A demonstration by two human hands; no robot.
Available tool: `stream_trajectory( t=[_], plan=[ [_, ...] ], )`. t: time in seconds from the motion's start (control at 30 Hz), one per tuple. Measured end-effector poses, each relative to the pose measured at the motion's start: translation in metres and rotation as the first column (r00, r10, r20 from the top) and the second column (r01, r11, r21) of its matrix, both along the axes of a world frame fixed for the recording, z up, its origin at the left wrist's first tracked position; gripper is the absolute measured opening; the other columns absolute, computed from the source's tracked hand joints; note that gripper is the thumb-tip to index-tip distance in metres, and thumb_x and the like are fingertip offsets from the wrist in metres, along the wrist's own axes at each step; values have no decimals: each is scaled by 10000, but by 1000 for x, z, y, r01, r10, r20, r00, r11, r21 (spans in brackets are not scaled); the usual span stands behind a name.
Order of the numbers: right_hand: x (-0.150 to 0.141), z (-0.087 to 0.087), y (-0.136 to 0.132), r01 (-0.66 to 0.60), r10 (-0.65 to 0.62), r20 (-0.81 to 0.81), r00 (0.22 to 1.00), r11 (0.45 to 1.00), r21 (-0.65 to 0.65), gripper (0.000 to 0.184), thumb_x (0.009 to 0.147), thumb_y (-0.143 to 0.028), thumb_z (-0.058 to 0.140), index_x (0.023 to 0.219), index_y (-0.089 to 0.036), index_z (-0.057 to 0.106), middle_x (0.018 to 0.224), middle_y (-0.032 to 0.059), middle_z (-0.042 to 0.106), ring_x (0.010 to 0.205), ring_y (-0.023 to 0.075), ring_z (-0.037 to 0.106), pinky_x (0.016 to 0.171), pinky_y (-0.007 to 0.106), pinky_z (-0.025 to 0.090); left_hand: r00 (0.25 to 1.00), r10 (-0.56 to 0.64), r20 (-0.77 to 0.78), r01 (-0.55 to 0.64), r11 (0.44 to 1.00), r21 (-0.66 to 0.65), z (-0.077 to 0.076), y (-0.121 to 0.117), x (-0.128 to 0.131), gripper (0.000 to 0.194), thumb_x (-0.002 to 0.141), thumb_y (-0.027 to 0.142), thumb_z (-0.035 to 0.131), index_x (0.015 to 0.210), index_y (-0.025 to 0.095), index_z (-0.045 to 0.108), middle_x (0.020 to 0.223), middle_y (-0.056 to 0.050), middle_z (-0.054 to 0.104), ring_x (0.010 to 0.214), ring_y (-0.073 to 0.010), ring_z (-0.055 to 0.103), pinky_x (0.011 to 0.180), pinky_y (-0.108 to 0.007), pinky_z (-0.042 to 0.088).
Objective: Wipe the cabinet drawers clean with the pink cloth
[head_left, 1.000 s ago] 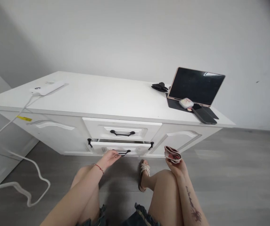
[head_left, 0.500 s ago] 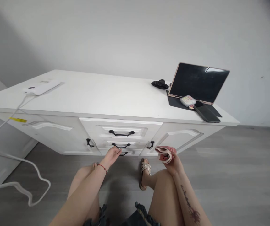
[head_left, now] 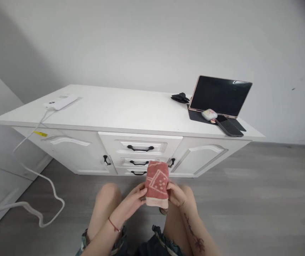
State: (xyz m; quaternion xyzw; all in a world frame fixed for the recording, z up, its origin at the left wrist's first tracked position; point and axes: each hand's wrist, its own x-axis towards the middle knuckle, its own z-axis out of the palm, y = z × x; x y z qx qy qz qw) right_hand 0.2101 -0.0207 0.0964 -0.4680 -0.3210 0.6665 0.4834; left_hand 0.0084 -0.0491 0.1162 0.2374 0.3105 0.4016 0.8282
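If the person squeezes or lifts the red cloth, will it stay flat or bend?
The red cloth would probably bend and give when squeezed, since its surface looks soft and fuzzy. It is likely light and easy to grip, as the fingers of the left hand and right hand hold only its sides. Its folded shape may loosen, because no band shows around it.

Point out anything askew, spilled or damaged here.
Slightly askew: the phone lies aslant near the front edge of the cabinet, and the white cable dangles in loose loops. No spill or damage shows; the pink cloth looks intact.
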Motion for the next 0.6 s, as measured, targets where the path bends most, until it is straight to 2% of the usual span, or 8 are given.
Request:
stream_trajectory(
  t=[0.1, 0.2, 0.27, 0.33, 0.37, 0.43, 0.5, 0.6],
  plan=[
    [-15, 2, -11, -181, 180, -99, 979, 983, 0, 221, 529, -155, 585, 735, -190, 655, 687, -18, 666, 710, 183, 618, 669, 291, 494, 965, 238, -112, -234, 971, 53, 4, -29, 1, 421, 749, 291, 710, 1159, 235, 635, 1286, -91, 601, 1225, -295, 505, 985, -379, 425],
    [-28, 6, -29, -305, 306, -198, 931, 952, 37, 312, 551, -126, 619, 847, -202, 684, 764, -9, 683, 756, 182, 621, 703, 291, 486, 828, 448, -336, -428, 893, 137, -2, -51, 0, 468, 670, 301, 773, 1119, 248, 650, 1234, -72, 626, 1195, -298, 521, 984, -358, 421],
    [-36, 9, -46, -289, 301, -212, 930, 953, 85, 360, 579, -116, 652, 924, -212, 690, 841, 3, 694, 821, 190, 622, 758, 307, 482, 696, 555, -456, -475, 832, 288, -5, -63, 1, 396, 645, 316, 786, 1018, 232, 684, 1132, -79, 654, 1125, -301, 551, 965, -349, 427],
    [-45, 12, -65, -204, 226, -199, 954, 971, 128, 381, 611, -128, 692, 979, -226, 690, 923, 12, 698, 894, 202, 619, 833, 331, 469, 612, 630, -479, -483, 777, 404, -3, -73, 2, 300, 639, 335, 785, 905, 227, 697, 1006, -78, 665, 1034, -291, 578, 936, -340, 442],
    [-49, 14, -75, -156, 182, -197, 963, 978, 140, 391, 622, -145, 716, 1002, -234, 689, 963, 16, 697, 927, 208, 617, 869, 344, 459, 603, 647, -467, -492, 762, 421, 0, -77, 2, 275, 632, 346, 788, 860, 227, 694, 952, -73, 667, 985, -282, 591, 914, -338, 455],
    [-55, 20, -92, -80, 110, -210, 971, 986, 144, 423, 628, -195, 766, 1040, -255, 685, 1034, 23, 692, 982, 222, 613, 920, 368, 443, 638, 641, -426, -512, 767, 386, 13, -87, 2, 300, 600, 366, 805, 836, 224, 685, 906, -66, 681, 914, -270, 611, 869, -340, 483],
    [-59, 27, -105, -40, 73, -227, 971, 988, 148, 457, 638, -261, 794, 1079, -270, 675, 1104, 34, 681, 1046, 240, 599, 955, 394, 431, 690, 616, -380, -533, 788, 308, 30, -97, -1, 368, 572, 372, 819, 876, 211, 687, 919, -70, 705, 889, -266, 632, 835, -346, 506],
    [-59, 42, -114, -22, 57, -187, 981, 983, 184, 498, 673, -343, 789, 1145, -273, 647, 1199, 57, 650, 1131, 266, 567, 989, 420, 416, 724, 592, -353, -579, 801, 155, 59, -114, -9, 410, 532, 344, 838, 883, 186, 697, 889, -65, 732, 841, -251, 662, 775, -332, 532]
  ],
)
